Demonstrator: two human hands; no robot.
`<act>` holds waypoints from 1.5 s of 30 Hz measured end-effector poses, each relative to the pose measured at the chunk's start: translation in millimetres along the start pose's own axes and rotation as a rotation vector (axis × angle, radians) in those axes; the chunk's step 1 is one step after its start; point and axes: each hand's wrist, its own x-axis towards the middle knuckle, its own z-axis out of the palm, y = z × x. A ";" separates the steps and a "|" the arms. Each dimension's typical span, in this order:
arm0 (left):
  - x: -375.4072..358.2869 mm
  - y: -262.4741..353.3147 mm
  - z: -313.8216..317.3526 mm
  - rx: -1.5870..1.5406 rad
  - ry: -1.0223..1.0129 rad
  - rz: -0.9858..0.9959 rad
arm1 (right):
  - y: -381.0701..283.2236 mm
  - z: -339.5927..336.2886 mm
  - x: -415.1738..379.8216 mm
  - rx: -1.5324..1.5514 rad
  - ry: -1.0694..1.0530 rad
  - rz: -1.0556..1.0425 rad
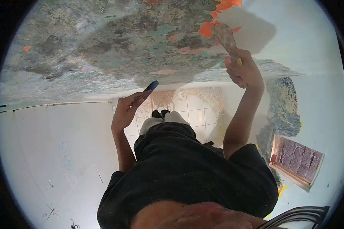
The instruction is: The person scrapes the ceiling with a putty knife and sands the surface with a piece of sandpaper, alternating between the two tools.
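My right hand [242,70] is closed round the handle of a scraper [227,39], its broad blade against the wall where orange paint meets the pale coat. Lower and to the left, my left hand [127,110] holds a dark, flat tool [152,85] between thumb and fingers, pointing toward the wall; its exact kind is unclear. The wall [122,45] in front of me is mottled grey and green, with orange and pink patches. Smooth pale paint [294,49] covers its right part.
Debris [162,98] lies along the wall's foot on the white tiled floor [197,117]. At the right is a framed window opening [300,158] beside a stripped wall patch [284,105]. A white wall [72,145] with pen marks stands at the left.
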 end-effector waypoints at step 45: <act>-19.6 -11.3 -17.7 -0.010 0.064 0.012 | -1.5 -2.6 -3.3 -0.042 0.096 0.037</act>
